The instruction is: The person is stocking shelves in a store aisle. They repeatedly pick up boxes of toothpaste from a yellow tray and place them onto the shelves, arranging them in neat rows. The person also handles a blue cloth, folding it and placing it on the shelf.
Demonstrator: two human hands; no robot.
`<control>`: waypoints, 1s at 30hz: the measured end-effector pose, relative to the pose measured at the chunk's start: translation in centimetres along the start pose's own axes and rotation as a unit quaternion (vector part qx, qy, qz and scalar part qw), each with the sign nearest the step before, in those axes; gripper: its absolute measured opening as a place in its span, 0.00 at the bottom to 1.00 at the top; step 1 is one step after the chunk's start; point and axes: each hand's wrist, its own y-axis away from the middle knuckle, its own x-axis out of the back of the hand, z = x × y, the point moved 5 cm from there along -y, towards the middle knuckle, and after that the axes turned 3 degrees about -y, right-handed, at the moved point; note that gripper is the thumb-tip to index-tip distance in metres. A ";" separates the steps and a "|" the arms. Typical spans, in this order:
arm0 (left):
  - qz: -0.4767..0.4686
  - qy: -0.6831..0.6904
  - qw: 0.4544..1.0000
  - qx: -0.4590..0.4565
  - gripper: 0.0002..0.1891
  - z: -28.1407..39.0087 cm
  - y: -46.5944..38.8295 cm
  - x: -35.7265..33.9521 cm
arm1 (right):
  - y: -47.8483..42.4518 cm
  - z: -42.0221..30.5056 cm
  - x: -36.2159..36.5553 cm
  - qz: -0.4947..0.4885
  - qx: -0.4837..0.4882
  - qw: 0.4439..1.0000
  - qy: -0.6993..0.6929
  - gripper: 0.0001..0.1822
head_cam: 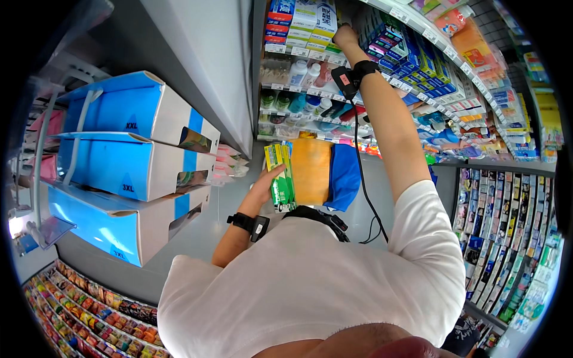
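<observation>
Green and yellow Darlie toothpaste boxes (281,190) are held together in my left hand (265,182), upright in front of my waist. Above and to the right, my right hand (346,36) reaches into a gap on the shelf. Stacked toothpaste cartons (313,22) in white, yellow and green stand to its left. Dark blue and green cartons (387,38) are to its right. The fingers of that hand are mostly hidden in the gap, so what they touch cannot be seen.
Bottles (299,72) line the shelf below. Large blue and white boxes (116,170) are stacked at the left. A stool-like wooden surface (311,172) and a blue cloth-like item (344,176) lie before me. A black cable (357,143) hangs from my right wrist device (344,83).
</observation>
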 end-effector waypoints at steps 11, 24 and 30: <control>-0.007 -0.015 1.000 0.009 0.18 0.7 -0.8 -0.7 | 3.1 -0.3 1.0 0.028 0.170 0.972 0.160 0.14; -0.032 -0.072 0.991 -0.111 0.25 5.9 -4.4 -11.2 | 37.2 3.2 2.2 -0.254 -0.032 0.868 -0.425 0.38; -0.116 -0.145 0.976 -0.112 0.28 8.3 -3.0 -14.7 | 31.4 1.9 8.9 -0.213 -0.114 0.779 -0.578 0.34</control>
